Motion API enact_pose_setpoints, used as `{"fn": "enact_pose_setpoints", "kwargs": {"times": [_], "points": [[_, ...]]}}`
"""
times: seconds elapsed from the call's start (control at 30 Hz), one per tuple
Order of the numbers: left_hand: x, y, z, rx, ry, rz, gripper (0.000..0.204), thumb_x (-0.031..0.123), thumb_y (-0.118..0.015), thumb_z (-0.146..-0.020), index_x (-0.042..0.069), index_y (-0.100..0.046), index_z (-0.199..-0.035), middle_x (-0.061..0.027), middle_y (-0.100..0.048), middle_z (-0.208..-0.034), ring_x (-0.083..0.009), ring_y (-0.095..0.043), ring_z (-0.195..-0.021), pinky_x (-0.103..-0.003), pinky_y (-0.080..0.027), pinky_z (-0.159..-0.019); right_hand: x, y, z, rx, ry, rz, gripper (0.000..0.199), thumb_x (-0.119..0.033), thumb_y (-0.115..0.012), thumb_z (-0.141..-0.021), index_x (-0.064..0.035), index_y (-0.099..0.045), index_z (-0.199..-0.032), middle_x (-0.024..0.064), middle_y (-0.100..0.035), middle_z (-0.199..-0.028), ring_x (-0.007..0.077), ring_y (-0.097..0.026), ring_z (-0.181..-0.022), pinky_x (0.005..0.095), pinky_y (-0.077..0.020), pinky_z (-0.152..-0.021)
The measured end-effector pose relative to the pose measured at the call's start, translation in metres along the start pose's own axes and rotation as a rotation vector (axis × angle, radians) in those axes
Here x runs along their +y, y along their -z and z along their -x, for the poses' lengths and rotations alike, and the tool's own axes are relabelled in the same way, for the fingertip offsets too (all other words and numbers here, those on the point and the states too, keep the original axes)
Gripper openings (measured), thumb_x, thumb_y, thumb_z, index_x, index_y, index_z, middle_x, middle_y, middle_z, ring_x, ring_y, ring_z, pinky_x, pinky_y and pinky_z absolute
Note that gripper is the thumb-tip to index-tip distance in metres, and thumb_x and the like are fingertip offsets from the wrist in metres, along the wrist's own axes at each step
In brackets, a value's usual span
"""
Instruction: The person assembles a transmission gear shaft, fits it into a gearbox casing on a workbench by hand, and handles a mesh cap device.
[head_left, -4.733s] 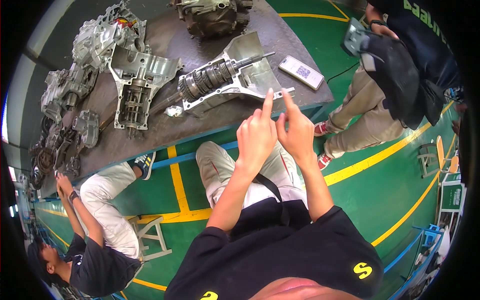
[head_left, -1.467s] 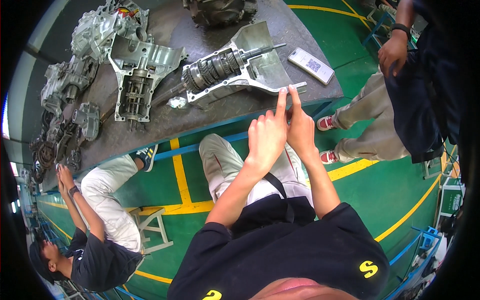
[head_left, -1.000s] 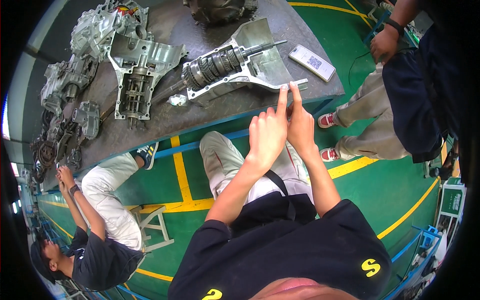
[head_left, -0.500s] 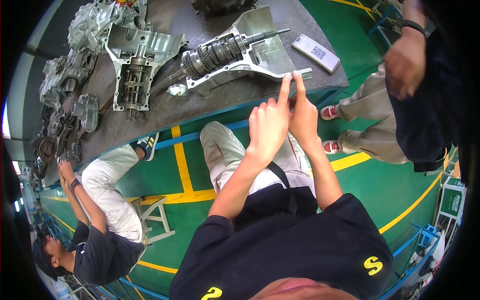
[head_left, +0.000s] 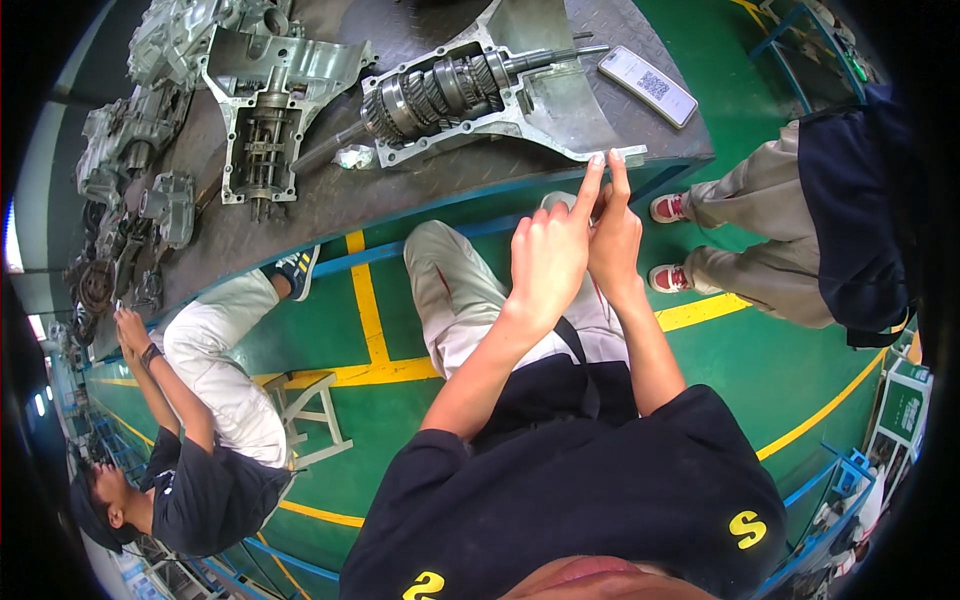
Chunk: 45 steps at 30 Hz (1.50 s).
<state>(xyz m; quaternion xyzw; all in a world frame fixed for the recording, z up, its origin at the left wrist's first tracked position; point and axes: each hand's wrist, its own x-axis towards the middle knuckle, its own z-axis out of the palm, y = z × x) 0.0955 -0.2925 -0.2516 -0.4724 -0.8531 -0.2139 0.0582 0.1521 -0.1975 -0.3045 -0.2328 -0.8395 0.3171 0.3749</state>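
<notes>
My left hand (head_left: 550,265) and my right hand (head_left: 615,250) are side by side at the table's near edge. Each has its index finger stretched out and the other fingers curled in. Both fingertips meet the near right corner of a grey gearbox housing half (head_left: 560,125), apparently touching it. Neither hand appears to hold anything, though the palms are hidden. Inside the housing lies a gear shaft (head_left: 435,95) with several toothed gears, its thin ends reaching out left and right. A phone (head_left: 648,86) with a lit screen lies right of the housing.
Another open housing half (head_left: 230,75) stands to the left on the dark metal table (head_left: 335,215). Beyond it are several metal castings (head_left: 130,140). A seated person (head_left: 200,480) is at left beside a stool (head_left: 310,415); another person (head_left: 850,220) stands at right.
The view has shifted slightly, so the housing and phone sit a little further right and higher. My fingers stay at the housing corner. The standing person's hand has left the view.
</notes>
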Motion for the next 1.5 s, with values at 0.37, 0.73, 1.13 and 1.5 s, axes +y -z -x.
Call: {"fn": "enact_pose_setpoints", "kwargs": {"times": [0.37,0.73,1.13,1.5], "points": [[0.0,0.01,-0.018,-0.007,0.063,0.034,0.065,0.016,-0.058,-0.091,0.01,-0.033,-0.15,-0.0173,-0.066,-0.073,-0.034,-0.067,-0.064,-0.046,-0.055,-0.056,-0.01,0.005,-0.028,-0.005,0.038,-0.016,0.074,-0.005,-0.063,-0.084,-0.0124,-0.032,-0.15,0.0163,-0.064,-0.072,0.0383,-0.063,-0.064,0.0453,-0.0486,-0.058],[0.002,-0.012,0.005,-0.027,0.018,-0.01,0.074,0.013,-0.061,-0.086,0.012,-0.028,-0.153,-0.0111,-0.061,-0.067,-0.0275,-0.063,-0.058,-0.039,-0.052,-0.054,0.012,-0.003,0.008,0.003,-0.013,0.011,0.078,-0.008,-0.067,-0.083,-0.0106,-0.03,-0.152,0.0131,-0.062,-0.069,0.0329,-0.063,-0.06,0.042,-0.0494,-0.056],[0.001,-0.009,0.0,-0.049,0.025,0.013,0.071,0.011,-0.058,-0.088,0.007,-0.028,-0.152,-0.0138,-0.063,-0.071,-0.0311,-0.065,-0.06,-0.043,-0.054,-0.055,0.01,-0.004,0.001,0.035,0.052,0.004,0.079,-0.005,-0.068,-0.081,-0.0075,-0.031,-0.151,0.0142,-0.062,-0.07,0.0337,-0.062,-0.06,0.0414,-0.0488,-0.056],[-0.004,0.006,-0.014,-0.075,0.07,0.106,0.068,0.012,-0.054,-0.092,0.008,-0.025,-0.153,-0.019,-0.07,-0.091,-0.0375,-0.068,-0.072,-0.046,-0.056,-0.064,0.002,-0.011,-0.02,0.042,0.012,0.028,0.076,-0.009,-0.069,-0.082,-0.0094,-0.035,-0.149,0.012,-0.068,-0.076,0.0284,-0.068,-0.067,0.039,-0.053,-0.061]]}}
